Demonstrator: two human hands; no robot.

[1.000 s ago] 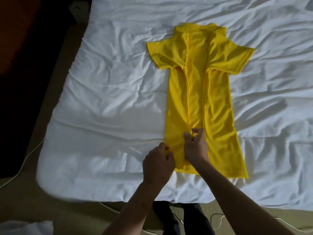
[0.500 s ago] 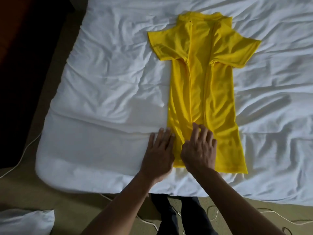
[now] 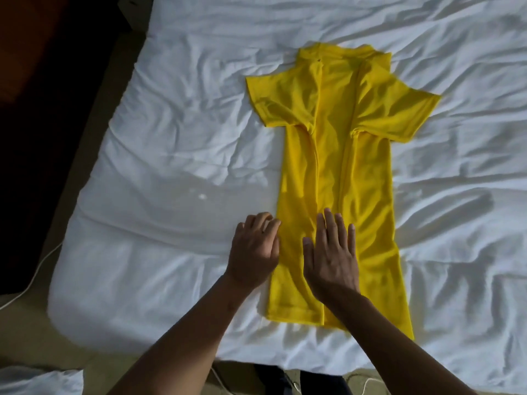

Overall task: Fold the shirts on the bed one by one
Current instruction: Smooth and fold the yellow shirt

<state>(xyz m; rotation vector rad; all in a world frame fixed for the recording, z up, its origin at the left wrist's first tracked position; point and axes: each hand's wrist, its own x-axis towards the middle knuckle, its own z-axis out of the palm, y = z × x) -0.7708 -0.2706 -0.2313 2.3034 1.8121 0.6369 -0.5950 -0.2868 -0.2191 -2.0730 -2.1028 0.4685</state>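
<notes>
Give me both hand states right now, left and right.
Left hand: open, fingers loosely bent at the left edge of the shirt, gripping nothing.
Right hand: open, fingers straight, flat on the shirt.

A bed (image 3: 159, 172) under a wrinkled white sheet fills most of the view. Along its left side and foot runs a tan floor (image 3: 25, 337), crossed by a thin white cable (image 3: 34, 277). A dark reddish-brown surface (image 3: 31, 67) stands at upper left. A white cloth (image 3: 40, 383) lies on the floor at lower left.
</notes>
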